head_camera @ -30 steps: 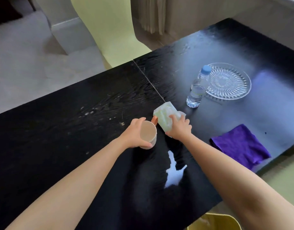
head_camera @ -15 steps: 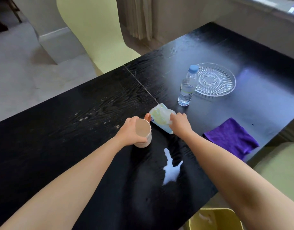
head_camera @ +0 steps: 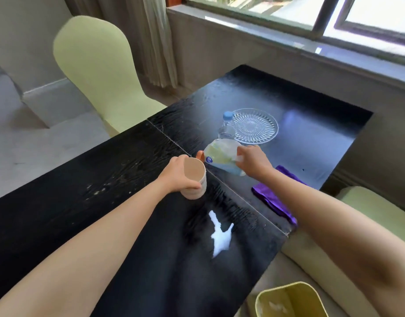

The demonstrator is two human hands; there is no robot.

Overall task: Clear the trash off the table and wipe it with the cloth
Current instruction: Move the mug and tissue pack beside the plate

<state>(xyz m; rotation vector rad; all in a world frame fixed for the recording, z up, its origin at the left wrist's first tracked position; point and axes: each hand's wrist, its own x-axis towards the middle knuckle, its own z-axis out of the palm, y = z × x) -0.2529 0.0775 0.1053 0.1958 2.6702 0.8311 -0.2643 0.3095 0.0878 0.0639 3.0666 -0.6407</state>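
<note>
My left hand [head_camera: 176, 176] grips a paper cup [head_camera: 195, 179], lifted and tilted above the black table [head_camera: 82, 202]. My right hand [head_camera: 253, 160] holds a pale green and blue plastic wrapper [head_camera: 221, 154] just right of the cup, above the table. A purple cloth [head_camera: 269, 197] lies on the table near its right edge, partly hidden by my right forearm. A white spill [head_camera: 220, 235] spreads on the table nearer to me. A yellow-green trash bin [head_camera: 288, 300] stands on the floor below the table's near right corner, with some paper in it.
A clear water bottle [head_camera: 226, 126] with a blue cap stands beside a glass plate [head_camera: 254, 125] at the far end. Pale green chairs stand at the far left [head_camera: 94, 72] and the right [head_camera: 368, 211]. Crumbs [head_camera: 100, 189] dot the left part of the table.
Both hands have lifted the cup and the wrapper off the table. My view has tilted up and back, so the window and the trash bin now show.
</note>
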